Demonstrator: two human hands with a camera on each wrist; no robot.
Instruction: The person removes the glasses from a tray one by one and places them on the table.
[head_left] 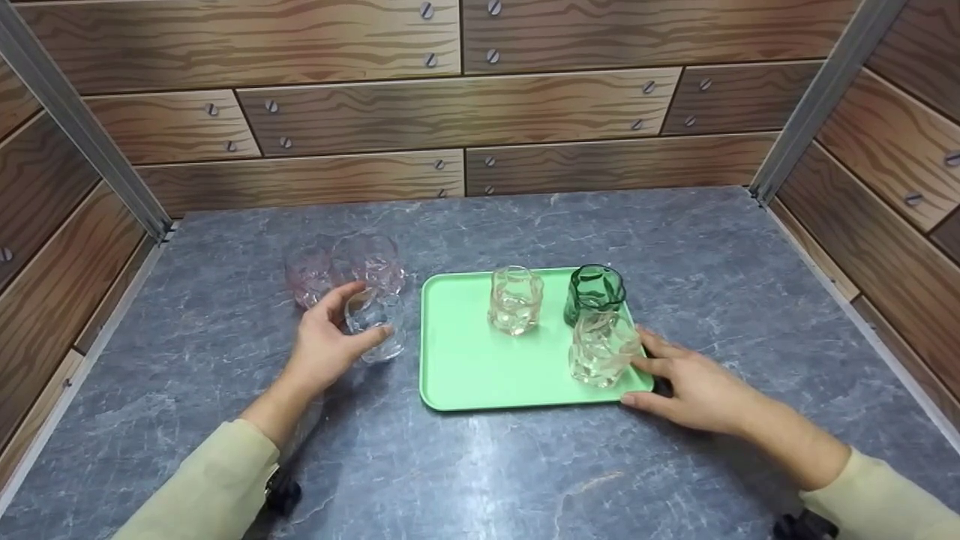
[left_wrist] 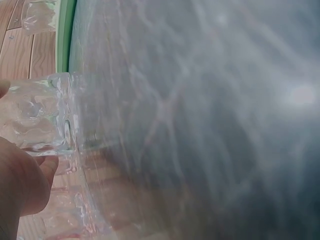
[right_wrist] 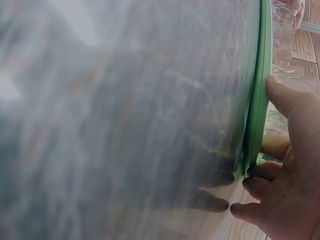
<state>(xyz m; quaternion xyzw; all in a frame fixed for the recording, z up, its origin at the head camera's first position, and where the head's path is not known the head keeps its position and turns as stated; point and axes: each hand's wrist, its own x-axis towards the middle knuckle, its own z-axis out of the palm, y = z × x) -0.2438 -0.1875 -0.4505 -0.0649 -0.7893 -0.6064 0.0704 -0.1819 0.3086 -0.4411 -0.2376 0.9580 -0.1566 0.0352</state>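
Tabletop (head_left: 465, 472) is seen before the green tray (head_left: 487, 375), its near-right corner touched by the spread right grip (head_left: 697, 390). Left of the tray's edge, a clear tumbler (head_left: 385, 347) is clasped by the left grip (head_left: 324, 343), before pink tumblers (head_left: 377, 259).

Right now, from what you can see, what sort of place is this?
Probably a staged work booth, not an ordinary room: wood-print panels stand at the back and both sides, a metal post rises at a back corner, and a grey marbled tabletop fills the space between.
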